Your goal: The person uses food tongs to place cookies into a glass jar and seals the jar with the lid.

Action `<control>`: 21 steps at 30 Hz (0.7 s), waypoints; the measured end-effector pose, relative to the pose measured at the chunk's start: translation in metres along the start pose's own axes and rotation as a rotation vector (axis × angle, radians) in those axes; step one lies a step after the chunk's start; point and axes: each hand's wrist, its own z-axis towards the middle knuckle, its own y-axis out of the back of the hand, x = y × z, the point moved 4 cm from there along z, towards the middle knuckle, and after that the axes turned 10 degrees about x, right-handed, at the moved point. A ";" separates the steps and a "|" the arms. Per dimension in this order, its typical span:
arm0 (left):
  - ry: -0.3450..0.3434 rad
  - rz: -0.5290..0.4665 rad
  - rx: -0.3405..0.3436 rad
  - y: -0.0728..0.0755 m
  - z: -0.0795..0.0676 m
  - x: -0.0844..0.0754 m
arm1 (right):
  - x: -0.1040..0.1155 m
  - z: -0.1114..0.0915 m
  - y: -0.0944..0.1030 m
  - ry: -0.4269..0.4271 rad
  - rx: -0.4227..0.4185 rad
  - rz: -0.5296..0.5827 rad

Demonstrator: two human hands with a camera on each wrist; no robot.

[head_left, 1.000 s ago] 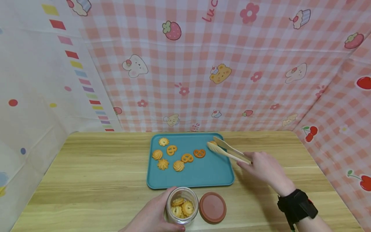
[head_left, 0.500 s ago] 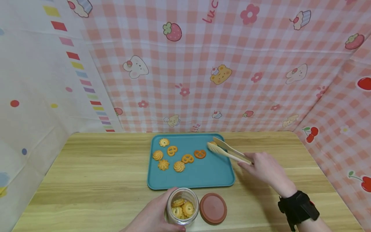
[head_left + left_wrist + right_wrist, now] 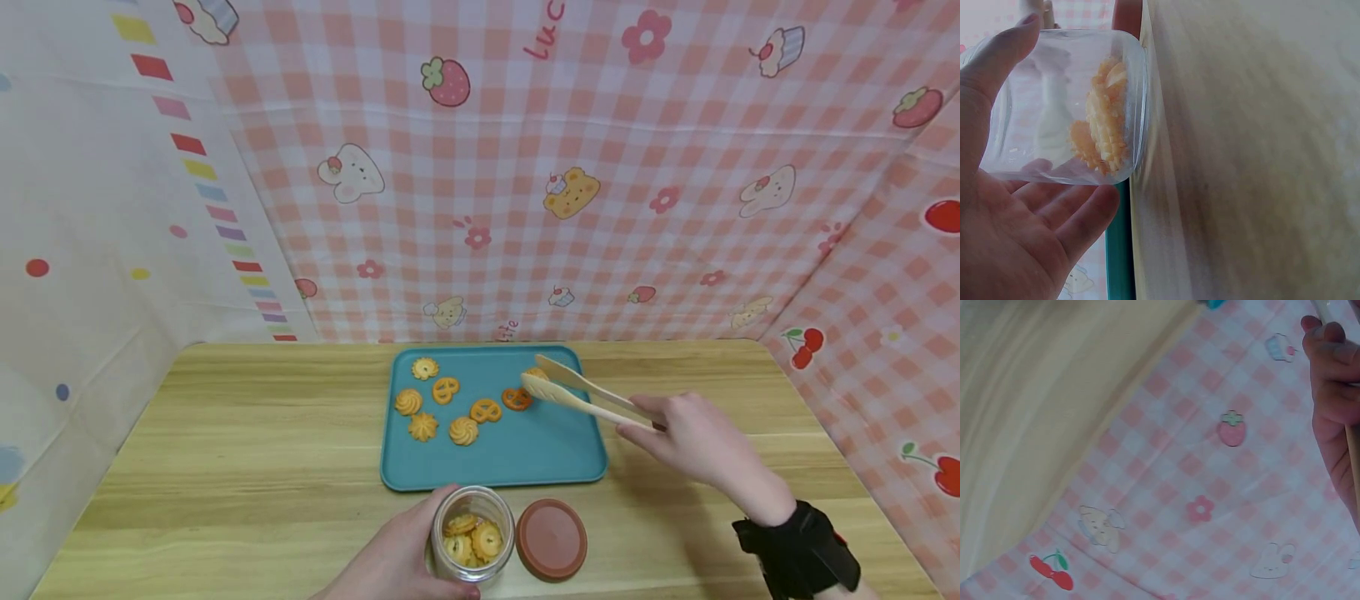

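My left hand [image 3: 401, 546] grips a clear glass jar [image 3: 1063, 106] near the table's front, its fingers and thumb round the wall. Several round cookies [image 3: 472, 540] lie at the jar's bottom. With my right hand [image 3: 697, 442] I hold wooden tongs [image 3: 581, 400] over the right part of a blue tray [image 3: 525, 462]. A cookie [image 3: 536, 373], partly hidden, sits between the tong tips; whether it is off the tray I cannot tell. Close to the tips lies a darker pretzel [image 3: 515, 399]. Other pretzels [image 3: 486, 410] and swirled cookies [image 3: 463, 431] lie in the tray's left and middle.
A reddish-brown lid [image 3: 552, 540] lies flat on the wooden table [image 3: 262, 467], just right of the jar. Behind the table hangs a pink checked cloth [image 3: 480, 167]. More cloth walls stand at the left and right sides.
In the last half second the tongs have moved slightly left, and the cookie between their tips has moved with them toward the darker pretzel. The left hand and jar have stayed put.
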 end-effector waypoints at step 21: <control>-0.035 -0.001 -0.023 -0.001 -0.001 0.000 | 0.062 -0.042 0.037 0.320 -0.002 -0.009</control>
